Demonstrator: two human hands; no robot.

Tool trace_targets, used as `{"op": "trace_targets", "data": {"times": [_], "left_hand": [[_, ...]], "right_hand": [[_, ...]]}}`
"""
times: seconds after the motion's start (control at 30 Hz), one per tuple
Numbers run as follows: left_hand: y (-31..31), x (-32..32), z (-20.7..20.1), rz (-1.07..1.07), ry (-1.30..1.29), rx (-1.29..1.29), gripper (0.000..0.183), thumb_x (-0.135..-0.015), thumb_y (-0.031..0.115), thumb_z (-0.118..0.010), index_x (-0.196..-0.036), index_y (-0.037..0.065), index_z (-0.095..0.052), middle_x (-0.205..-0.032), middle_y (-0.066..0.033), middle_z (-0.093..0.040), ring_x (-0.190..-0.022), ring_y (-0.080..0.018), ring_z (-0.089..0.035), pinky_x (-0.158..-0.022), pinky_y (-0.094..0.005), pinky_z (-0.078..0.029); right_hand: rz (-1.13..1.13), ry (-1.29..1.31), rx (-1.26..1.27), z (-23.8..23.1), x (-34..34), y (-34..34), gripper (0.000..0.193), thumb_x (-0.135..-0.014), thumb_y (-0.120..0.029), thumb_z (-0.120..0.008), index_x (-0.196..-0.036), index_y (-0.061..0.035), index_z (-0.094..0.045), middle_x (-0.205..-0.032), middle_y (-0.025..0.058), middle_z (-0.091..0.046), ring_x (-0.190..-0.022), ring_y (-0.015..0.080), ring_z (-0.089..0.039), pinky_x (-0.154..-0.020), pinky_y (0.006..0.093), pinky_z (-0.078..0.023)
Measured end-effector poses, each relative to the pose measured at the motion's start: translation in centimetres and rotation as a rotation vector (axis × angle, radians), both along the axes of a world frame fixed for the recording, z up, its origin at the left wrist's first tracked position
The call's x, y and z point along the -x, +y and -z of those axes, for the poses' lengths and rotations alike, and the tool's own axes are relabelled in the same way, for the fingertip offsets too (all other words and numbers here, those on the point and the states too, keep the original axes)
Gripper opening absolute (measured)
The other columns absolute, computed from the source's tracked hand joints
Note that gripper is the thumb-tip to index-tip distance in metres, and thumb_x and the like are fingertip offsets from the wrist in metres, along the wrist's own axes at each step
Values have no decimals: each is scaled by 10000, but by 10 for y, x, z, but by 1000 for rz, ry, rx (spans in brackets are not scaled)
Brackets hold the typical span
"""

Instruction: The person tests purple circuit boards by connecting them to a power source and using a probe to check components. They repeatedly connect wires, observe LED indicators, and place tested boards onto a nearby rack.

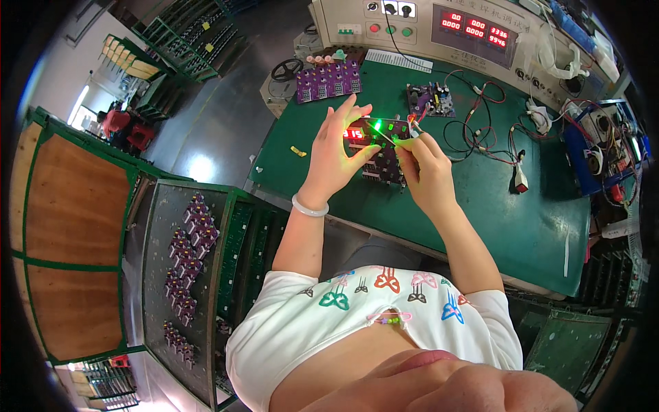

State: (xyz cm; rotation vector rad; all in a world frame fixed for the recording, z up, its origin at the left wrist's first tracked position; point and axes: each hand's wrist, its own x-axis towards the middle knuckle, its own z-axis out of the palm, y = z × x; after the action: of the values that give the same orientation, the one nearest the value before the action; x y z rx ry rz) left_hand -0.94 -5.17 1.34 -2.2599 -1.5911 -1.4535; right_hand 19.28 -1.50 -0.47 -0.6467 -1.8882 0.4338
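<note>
A dark circuit board [384,162] with red lit digits, held above the smooth green surface [508,233].
The fingers of the left hand [333,156] grasp it near the surface's left edge; those of the right hand [429,167] pinch a thin rod [384,136]. At the far edge, a metal panel [423,47] bears printed characters.

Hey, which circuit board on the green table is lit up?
The lit board between the left hand and right hand: its red digits and green lights glow. The purple panel and smaller board beyond look unlit.
</note>
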Motion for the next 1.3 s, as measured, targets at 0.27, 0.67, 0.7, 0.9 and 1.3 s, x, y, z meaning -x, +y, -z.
{"op": "trace_targets", "data": {"times": [0.27, 0.67, 0.7, 0.9, 1.3], "left_hand": [[1, 1, 1, -1, -1, -4, 909, -775, 167, -872, -1533, 62, -381, -1357, -77, -674, -1221, -276, -640, -1230, -525, -288], [1, 1, 2, 0, -6, -3, 911, -773, 167, -874, -1534, 72, -383, -1355, -85, -675, -1221, -277, -644, -1229, -529, -286], [0, 1, 2, 1, -6, -2, 911, -772, 165, -874, -1533, 71, -383, -1354, -85, -676, -1221, -277, -644, -1229, -529, -287], [0, 0, 1, -4, -5, 4, 914, -765, 152, -877, -1531, 68, -386, -1354, -80, -676, -1223, -276, -643, -1226, -529, -292], [-1, 0, 1, -4, -6, -3, 899, -769, 148, -876, -1525, 62, -398, -1367, -61, -669, -1228, -262, -640, -1228, -530, -292]], "right_hand": [[-3, -11, 3, -1, 0, -1, 89, -911, 22, -701, -989, 12, -660, -845, 112, -572, -613, 235, -586, -572, 339, -474], [-13, -24, 46, 1, 0, 0, 107, -909, -26, -702, -986, -32, -629, -919, 131, -609, -735, 362, -646, -619, 450, -522], [-11, -27, 45, 1, 0, -1, 107, -909, -26, -702, -986, -33, -628, -917, 130, -608, -734, 362, -645, -619, 451, -521], [-9, -33, 40, -1, -1, -1, 104, -909, -28, -702, -983, -34, -629, -911, 125, -605, -736, 361, -642, -624, 453, -520], [-10, -30, 54, -1, -1, -1, 94, -911, -34, -701, -976, -36, -634, -905, 122, -602, -738, 358, -640, -629, 451, -520]]}}
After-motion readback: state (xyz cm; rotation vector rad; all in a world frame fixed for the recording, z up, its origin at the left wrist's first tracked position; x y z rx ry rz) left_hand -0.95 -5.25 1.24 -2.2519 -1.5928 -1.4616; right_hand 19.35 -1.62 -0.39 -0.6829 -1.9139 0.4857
